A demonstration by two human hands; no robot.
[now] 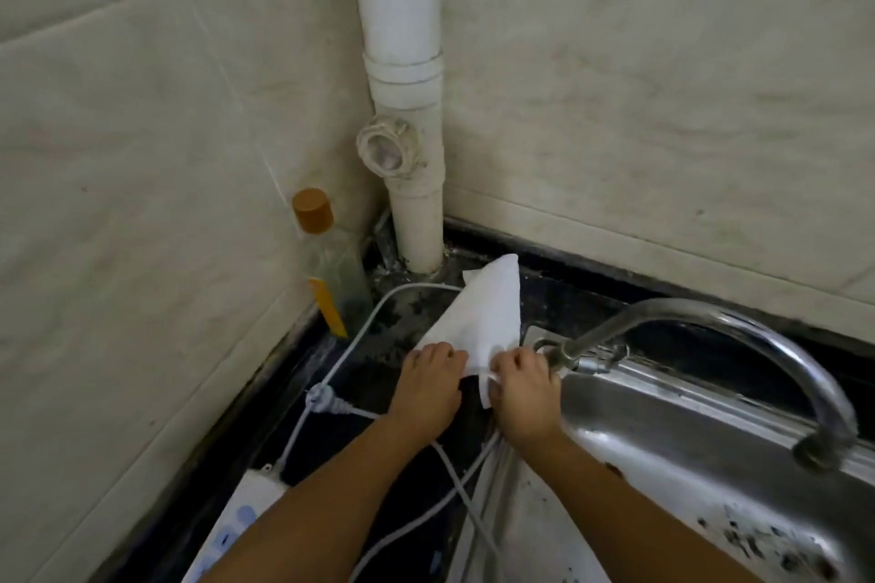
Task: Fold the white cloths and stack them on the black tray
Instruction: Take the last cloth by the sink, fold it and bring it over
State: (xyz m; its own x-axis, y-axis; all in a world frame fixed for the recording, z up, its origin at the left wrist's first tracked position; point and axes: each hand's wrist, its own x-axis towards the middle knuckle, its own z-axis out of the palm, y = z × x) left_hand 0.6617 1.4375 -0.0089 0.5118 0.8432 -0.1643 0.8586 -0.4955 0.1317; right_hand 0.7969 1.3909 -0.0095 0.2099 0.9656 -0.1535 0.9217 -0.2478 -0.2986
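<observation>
Both hands pinch the near edge of one white cloth (478, 317): left hand (426, 386), right hand (523, 386); faucet (700, 346) right of them.

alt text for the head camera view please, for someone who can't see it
A person's left hand and right hand pinch the near edge of a white cloth on a black countertop, beside a steel sink with a curved metal tap. A white drainpipe and an orange-capped clear bottle stand in the tiled corner.
</observation>
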